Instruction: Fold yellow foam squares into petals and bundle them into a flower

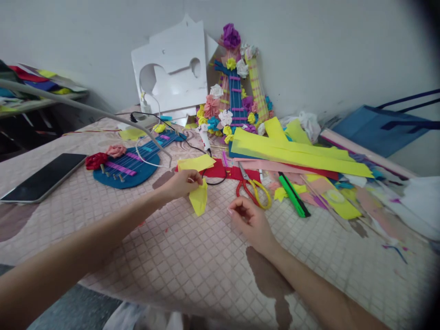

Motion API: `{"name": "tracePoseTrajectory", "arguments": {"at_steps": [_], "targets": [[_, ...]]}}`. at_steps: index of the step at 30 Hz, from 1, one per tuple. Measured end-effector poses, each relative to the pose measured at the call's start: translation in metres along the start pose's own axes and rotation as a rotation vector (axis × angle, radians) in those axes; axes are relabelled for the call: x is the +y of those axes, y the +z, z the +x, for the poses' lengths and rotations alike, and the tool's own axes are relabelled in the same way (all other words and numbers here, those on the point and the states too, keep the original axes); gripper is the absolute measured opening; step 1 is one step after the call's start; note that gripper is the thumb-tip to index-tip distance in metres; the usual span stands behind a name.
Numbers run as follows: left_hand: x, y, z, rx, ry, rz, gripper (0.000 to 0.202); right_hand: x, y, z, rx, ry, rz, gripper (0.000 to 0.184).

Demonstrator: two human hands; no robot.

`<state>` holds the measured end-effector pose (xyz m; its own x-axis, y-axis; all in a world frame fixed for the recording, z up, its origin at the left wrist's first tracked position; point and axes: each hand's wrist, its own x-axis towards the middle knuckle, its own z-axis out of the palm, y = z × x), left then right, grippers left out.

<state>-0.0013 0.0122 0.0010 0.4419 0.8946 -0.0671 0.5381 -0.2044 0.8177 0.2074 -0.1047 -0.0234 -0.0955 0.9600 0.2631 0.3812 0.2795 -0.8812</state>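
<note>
1. Left hand [185,184] is pinching the yellow piece [198,201], fingertips closed on it, mid-desk [165,261], well in from the near edge.
2. It's looking thin and creasy, so I'd be gripping lightly, no crushing.
3. Right hand [252,224] is hovering half-curled, holding nothing I can see; I'd be using it to steady the dangling end.
4. Scissors [250,181] are lying just beyond it, toward the far edge. I'd be minding the blades.
</note>
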Motion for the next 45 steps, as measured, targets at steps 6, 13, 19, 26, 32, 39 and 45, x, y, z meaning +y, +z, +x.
{"name": "tracePoseTrajectory", "arguments": {"at_steps": [6,13,19,26,32,39,45], "targets": [[0.009,0.001,-0.021,-0.069,-0.186,-0.396,0.019,-0.005,0.0,-0.002,-0.023,-0.109,-0.087,0.005],[0.022,0.029,-0.068,-0.011,-0.272,-0.932,0.028,-0.013,0.005,-0.007,-0.121,-0.252,-0.457,0.025],[0.011,0.034,-0.095,-0.078,-0.192,-0.677,0.043,-0.008,0.005,-0.007,-0.133,-0.316,-0.683,0.014],[-0.008,0.025,-0.1,0.228,0.348,0.29,0.042,0.0,-0.006,0.0,-0.229,-0.394,-0.684,0.012],[-0.009,0.02,-0.084,0.089,0.602,0.578,0.015,0.004,-0.012,0.001,-0.305,-0.394,-0.61,0.012],[-0.01,0.02,-0.086,0.013,0.689,0.62,0.018,0.002,-0.016,0.0,-0.327,-0.404,-0.6,0.014],[-0.008,0.023,-0.087,0.09,0.696,0.564,0.015,0.003,-0.015,0.001,-0.34,-0.366,-0.51,0.009]]}}
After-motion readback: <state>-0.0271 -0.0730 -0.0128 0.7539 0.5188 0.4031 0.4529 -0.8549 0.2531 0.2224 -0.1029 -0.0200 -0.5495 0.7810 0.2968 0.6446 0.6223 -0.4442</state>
